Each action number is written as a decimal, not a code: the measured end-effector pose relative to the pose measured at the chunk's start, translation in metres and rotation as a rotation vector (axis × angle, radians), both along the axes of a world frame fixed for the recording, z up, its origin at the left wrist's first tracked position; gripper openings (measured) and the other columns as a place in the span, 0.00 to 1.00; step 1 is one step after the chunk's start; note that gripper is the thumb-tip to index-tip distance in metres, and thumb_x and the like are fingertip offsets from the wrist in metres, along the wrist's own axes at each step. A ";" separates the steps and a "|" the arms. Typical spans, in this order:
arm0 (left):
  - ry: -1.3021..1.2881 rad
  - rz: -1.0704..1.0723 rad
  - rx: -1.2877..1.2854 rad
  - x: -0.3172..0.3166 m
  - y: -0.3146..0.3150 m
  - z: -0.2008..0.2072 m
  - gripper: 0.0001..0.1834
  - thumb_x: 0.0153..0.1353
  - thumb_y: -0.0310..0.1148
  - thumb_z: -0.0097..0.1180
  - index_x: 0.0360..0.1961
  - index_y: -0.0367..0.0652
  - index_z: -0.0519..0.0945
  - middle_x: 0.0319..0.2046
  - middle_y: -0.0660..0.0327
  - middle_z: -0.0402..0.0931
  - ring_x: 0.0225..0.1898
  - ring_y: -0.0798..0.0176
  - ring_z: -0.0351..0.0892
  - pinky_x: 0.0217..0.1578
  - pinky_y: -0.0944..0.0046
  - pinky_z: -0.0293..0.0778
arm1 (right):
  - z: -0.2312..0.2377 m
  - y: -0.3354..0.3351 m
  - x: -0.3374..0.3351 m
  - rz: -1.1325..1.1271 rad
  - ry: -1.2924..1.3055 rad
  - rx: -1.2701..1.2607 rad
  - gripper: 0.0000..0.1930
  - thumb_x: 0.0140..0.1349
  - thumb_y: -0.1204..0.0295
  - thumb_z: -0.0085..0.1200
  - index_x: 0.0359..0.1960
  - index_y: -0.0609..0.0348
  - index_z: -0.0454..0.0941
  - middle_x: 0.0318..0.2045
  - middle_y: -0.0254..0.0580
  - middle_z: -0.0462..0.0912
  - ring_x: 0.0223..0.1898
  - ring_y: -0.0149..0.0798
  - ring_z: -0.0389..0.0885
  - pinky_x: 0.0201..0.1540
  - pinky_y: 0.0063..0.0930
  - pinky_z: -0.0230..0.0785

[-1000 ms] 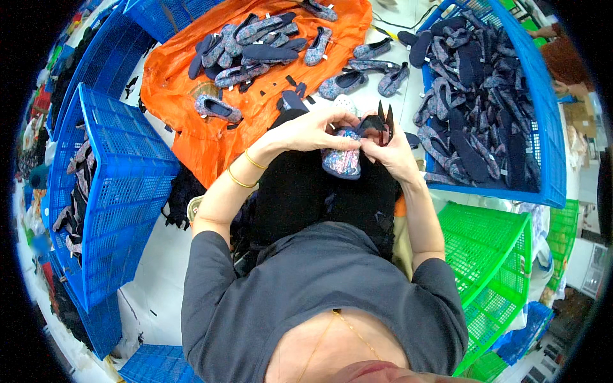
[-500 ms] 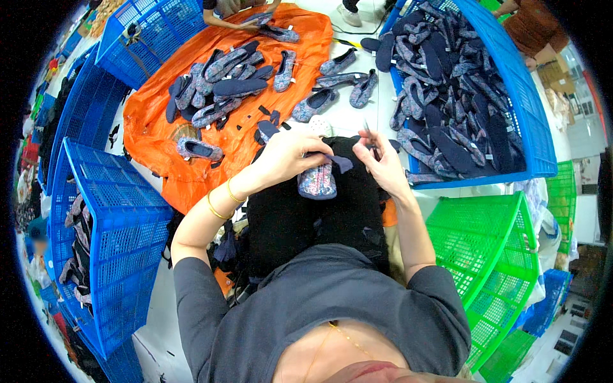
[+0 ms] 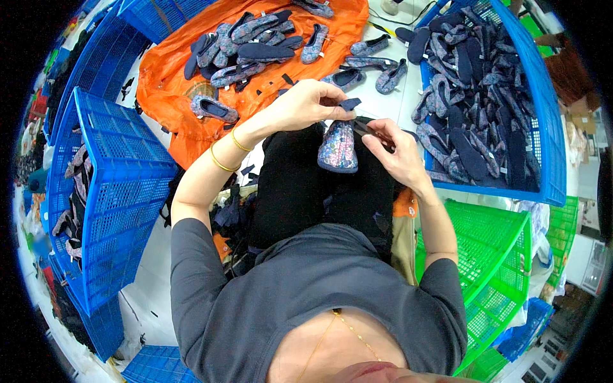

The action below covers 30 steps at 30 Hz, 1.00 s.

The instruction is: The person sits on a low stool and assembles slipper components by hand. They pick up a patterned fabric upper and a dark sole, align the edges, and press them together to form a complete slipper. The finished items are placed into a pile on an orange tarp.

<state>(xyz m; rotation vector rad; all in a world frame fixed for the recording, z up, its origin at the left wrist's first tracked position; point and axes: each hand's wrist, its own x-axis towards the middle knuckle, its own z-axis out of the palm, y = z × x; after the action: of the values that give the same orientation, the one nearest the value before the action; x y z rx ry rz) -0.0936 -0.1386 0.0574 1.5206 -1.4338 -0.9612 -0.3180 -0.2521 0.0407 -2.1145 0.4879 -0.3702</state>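
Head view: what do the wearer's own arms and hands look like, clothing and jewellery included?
The left hand and right hand wear no gloves. Dark grey sleeves end near the elbows. Two thin gold-coloured bangles circle the left forearm; the right forearm shows none.

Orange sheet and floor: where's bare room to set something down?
Largely bare: the orange sheet left of the lone shoe, and the white floor between the left blue crate and left grey sleeve. Crowded: the shoe pile and right blue crate.
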 end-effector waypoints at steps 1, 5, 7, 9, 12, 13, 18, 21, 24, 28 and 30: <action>-0.003 -0.005 -0.009 0.000 0.000 0.001 0.11 0.59 0.30 0.61 0.40 0.33 0.82 0.32 0.65 0.81 0.35 0.76 0.74 0.39 0.72 0.72 | 0.010 0.000 0.004 0.025 0.017 -0.076 0.17 0.59 0.63 0.60 0.43 0.61 0.76 0.27 0.43 0.80 0.27 0.35 0.79 0.33 0.28 0.71; -0.086 -0.032 -0.065 0.000 -0.004 0.005 0.10 0.58 0.25 0.58 0.40 0.33 0.81 0.34 0.62 0.81 0.37 0.73 0.77 0.42 0.70 0.74 | 0.017 -0.008 0.016 0.086 0.050 -0.212 0.17 0.58 0.60 0.61 0.41 0.59 0.77 0.28 0.45 0.82 0.28 0.41 0.82 0.32 0.32 0.73; -0.062 -0.031 -0.094 0.003 -0.006 -0.003 0.10 0.57 0.24 0.58 0.40 0.33 0.81 0.34 0.61 0.81 0.37 0.71 0.77 0.43 0.69 0.74 | 0.025 -0.006 0.022 0.114 0.070 -0.247 0.16 0.58 0.60 0.61 0.41 0.58 0.77 0.28 0.45 0.82 0.28 0.42 0.82 0.32 0.33 0.73; -0.065 -0.038 -0.117 0.004 -0.007 -0.005 0.11 0.56 0.23 0.57 0.41 0.33 0.81 0.35 0.60 0.81 0.38 0.69 0.78 0.43 0.68 0.74 | 0.026 -0.006 0.025 0.130 0.058 -0.260 0.16 0.58 0.60 0.61 0.40 0.58 0.77 0.28 0.46 0.82 0.28 0.44 0.82 0.33 0.34 0.73; -0.095 -0.054 -0.130 0.003 -0.008 -0.002 0.12 0.55 0.22 0.56 0.41 0.34 0.81 0.36 0.58 0.81 0.39 0.66 0.78 0.44 0.66 0.74 | 0.019 -0.007 0.027 0.137 0.009 -0.244 0.16 0.57 0.60 0.61 0.40 0.59 0.76 0.27 0.46 0.82 0.28 0.45 0.82 0.33 0.35 0.74; -0.095 -0.055 -0.126 0.003 -0.008 -0.002 0.12 0.54 0.22 0.56 0.41 0.35 0.81 0.36 0.57 0.81 0.39 0.66 0.79 0.45 0.66 0.74 | 0.018 -0.007 0.028 0.140 0.005 -0.239 0.16 0.57 0.60 0.61 0.39 0.59 0.76 0.27 0.46 0.82 0.28 0.45 0.82 0.33 0.35 0.74; -0.134 -0.057 -0.130 0.000 -0.007 0.003 0.14 0.53 0.21 0.55 0.42 0.35 0.81 0.37 0.55 0.81 0.41 0.63 0.80 0.46 0.65 0.74 | 0.026 -0.007 0.032 0.175 0.063 -0.210 0.17 0.57 0.59 0.62 0.37 0.60 0.75 0.27 0.47 0.81 0.28 0.45 0.82 0.32 0.35 0.72; -0.135 -0.062 -0.109 0.000 -0.006 0.004 0.14 0.52 0.20 0.55 0.42 0.35 0.81 0.37 0.55 0.81 0.41 0.62 0.80 0.46 0.64 0.74 | 0.030 -0.009 0.035 0.195 0.117 -0.193 0.17 0.57 0.59 0.62 0.37 0.61 0.75 0.26 0.47 0.81 0.27 0.45 0.81 0.31 0.35 0.71; -0.116 -0.064 -0.084 -0.001 -0.006 0.003 0.14 0.52 0.21 0.55 0.42 0.35 0.81 0.37 0.54 0.82 0.41 0.62 0.80 0.45 0.64 0.74 | 0.030 -0.010 0.035 0.218 0.131 -0.159 0.16 0.57 0.60 0.62 0.36 0.60 0.76 0.25 0.46 0.81 0.26 0.43 0.81 0.31 0.35 0.71; -0.107 -0.051 -0.125 -0.003 -0.004 0.002 0.14 0.53 0.21 0.55 0.42 0.34 0.80 0.37 0.55 0.82 0.41 0.63 0.80 0.45 0.64 0.74 | 0.019 -0.013 0.030 0.225 0.080 -0.098 0.14 0.57 0.61 0.62 0.36 0.59 0.77 0.23 0.45 0.80 0.26 0.41 0.81 0.31 0.33 0.71; -0.144 -0.014 -0.180 0.008 -0.002 0.002 0.13 0.55 0.22 0.56 0.43 0.35 0.81 0.37 0.55 0.82 0.42 0.65 0.80 0.46 0.65 0.74 | 0.031 -0.018 0.025 0.173 0.206 -0.071 0.16 0.58 0.61 0.62 0.41 0.59 0.77 0.27 0.45 0.81 0.28 0.38 0.80 0.33 0.31 0.70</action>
<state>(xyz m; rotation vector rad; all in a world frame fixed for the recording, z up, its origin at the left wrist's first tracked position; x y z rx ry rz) -0.0851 -0.1401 0.0589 1.4716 -1.5897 -0.7211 -0.2928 -0.2699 0.0717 -2.2565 0.4106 -0.0720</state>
